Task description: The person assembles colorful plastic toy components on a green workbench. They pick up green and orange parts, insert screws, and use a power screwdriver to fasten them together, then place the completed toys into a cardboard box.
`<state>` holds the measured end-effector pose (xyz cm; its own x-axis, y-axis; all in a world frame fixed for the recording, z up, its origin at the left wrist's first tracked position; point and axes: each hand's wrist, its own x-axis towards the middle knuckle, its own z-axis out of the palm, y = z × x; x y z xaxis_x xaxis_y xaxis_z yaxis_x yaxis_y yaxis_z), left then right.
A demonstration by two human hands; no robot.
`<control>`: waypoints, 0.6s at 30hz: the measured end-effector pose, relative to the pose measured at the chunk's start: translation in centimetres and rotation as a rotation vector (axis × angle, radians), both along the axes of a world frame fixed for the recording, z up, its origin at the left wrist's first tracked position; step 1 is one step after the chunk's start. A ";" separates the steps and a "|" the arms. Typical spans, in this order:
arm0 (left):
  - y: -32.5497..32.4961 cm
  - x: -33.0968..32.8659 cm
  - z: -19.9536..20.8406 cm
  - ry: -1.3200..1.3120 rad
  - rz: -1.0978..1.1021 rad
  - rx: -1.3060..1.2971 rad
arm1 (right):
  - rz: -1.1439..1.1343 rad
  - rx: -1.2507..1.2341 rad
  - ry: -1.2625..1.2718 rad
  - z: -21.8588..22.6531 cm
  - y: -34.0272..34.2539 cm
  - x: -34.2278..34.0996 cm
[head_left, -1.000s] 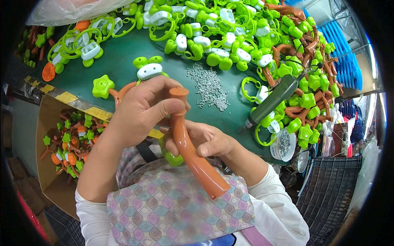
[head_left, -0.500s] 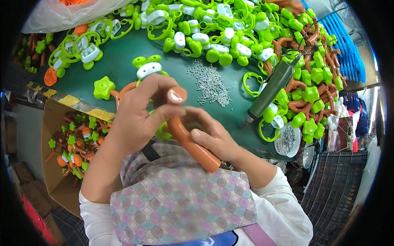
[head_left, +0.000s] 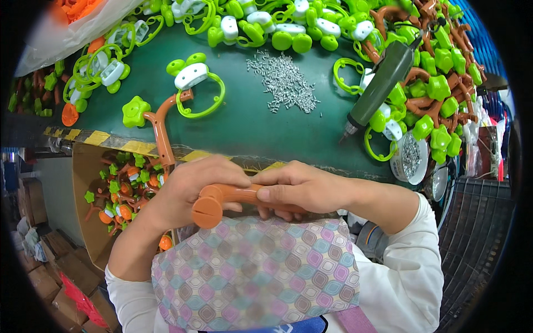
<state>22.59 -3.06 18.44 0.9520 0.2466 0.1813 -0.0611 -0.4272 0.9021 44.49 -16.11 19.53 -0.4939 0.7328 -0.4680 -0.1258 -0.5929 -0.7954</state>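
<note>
Both hands are closed on one brown plastic branch-shaped piece (head_left: 239,193), held nearly level above the apron at the table's front edge. Its flat round end, marked by a slit, points toward me. My left hand (head_left: 202,176) wraps the piece near that end, while my right hand (head_left: 302,187) grips its other part, thumb on top. Beyond my left hand, a second brown branch (head_left: 160,136) overhangs the table edge, with a green star (head_left: 136,111) at its side. By its upper tip lies a green ring (head_left: 222,97) with a white part (head_left: 191,76) and green knobs.
Loose screws (head_left: 286,83) are heaped mid-table. At right, a dark green electric screwdriver (head_left: 380,86) lies against piled green and brown parts, near a white tub of screws (head_left: 410,158). A cardboard box (head_left: 89,194) of assembled pieces stands below left; a plastic bag (head_left: 83,36) is far left.
The brown piece has swung from a slant to nearly level, its round end turning down toward me. My left hand has come lower, nearer the apron. The view has shifted slightly.
</note>
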 end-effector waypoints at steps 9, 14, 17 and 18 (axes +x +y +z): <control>-2.7 -0.6 -1.9 0.008 0.102 0.059 | 0.004 0.149 -0.193 -1.9 -0.6 -0.9; -3.3 -0.6 -2.7 -0.054 0.076 0.031 | 0.082 -0.005 -0.021 -2.3 -1.2 0.1; -3.0 -0.4 -2.6 -0.059 0.111 -0.008 | 0.135 -0.047 0.193 -2.0 -1.8 2.0; -3.0 -0.3 -2.5 -0.054 0.105 -0.024 | 0.128 -0.011 0.169 -2.0 -2.0 2.1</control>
<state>22.31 -6.07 15.90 0.9099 0.3492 0.2240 -0.0656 -0.4121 0.9088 46.60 -18.09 17.51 -0.6550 0.6542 -0.3781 -0.1801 -0.6211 -0.7627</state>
